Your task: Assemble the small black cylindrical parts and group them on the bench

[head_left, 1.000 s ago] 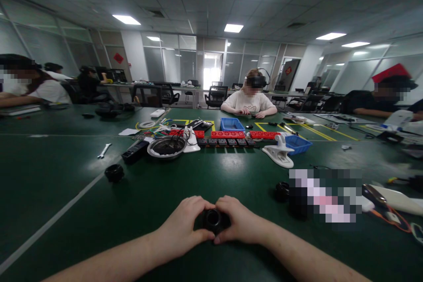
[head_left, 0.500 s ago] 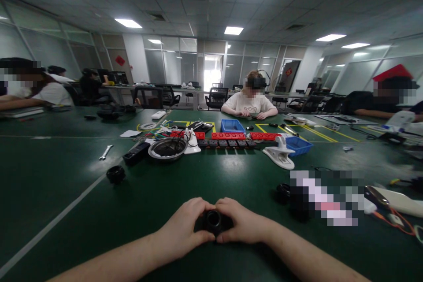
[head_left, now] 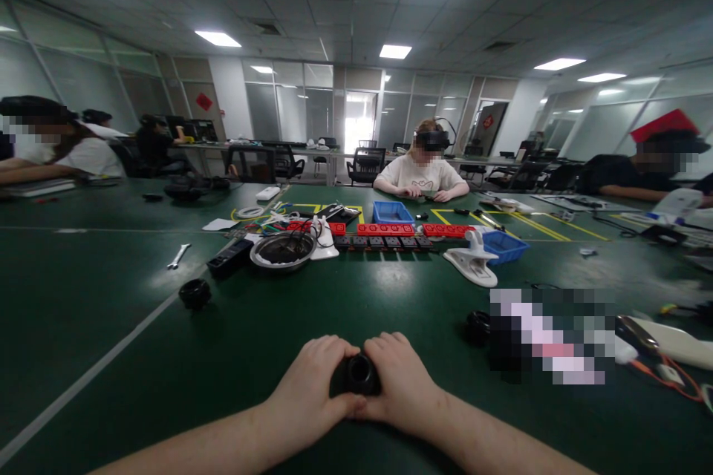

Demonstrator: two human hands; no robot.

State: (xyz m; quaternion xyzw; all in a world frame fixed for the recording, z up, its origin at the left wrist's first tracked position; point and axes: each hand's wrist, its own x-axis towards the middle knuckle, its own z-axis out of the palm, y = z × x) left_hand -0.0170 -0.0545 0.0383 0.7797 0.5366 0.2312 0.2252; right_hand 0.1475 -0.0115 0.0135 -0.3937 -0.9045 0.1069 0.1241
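Observation:
Close to me on the green table, a black round fitting [head_left: 361,371] with a hole in its top sits between my two hands. My left hand [head_left: 312,386] has its fingers and thumb curved round the fitting's left side. On the right side, my right hand [head_left: 402,386] wraps more closely around it, covering part of its wall. The two thumbs meet at the near side. A ribbed black ring-shaped part [head_left: 194,294] lies farther off to the left, and another black round part [head_left: 477,326] stands to the right.
A wrench [head_left: 179,257], a black power strip [head_left: 229,258] and a metal bowl [head_left: 282,251] lie left of centre. Red strips [head_left: 384,229], blue trays [head_left: 504,246] and a white clamp base [head_left: 472,265] line the middle. A person [head_left: 422,172] sits opposite.
My right hand has turned and closed further around the fitting, and its thumb has come against the left thumb. My left hand has barely shifted.

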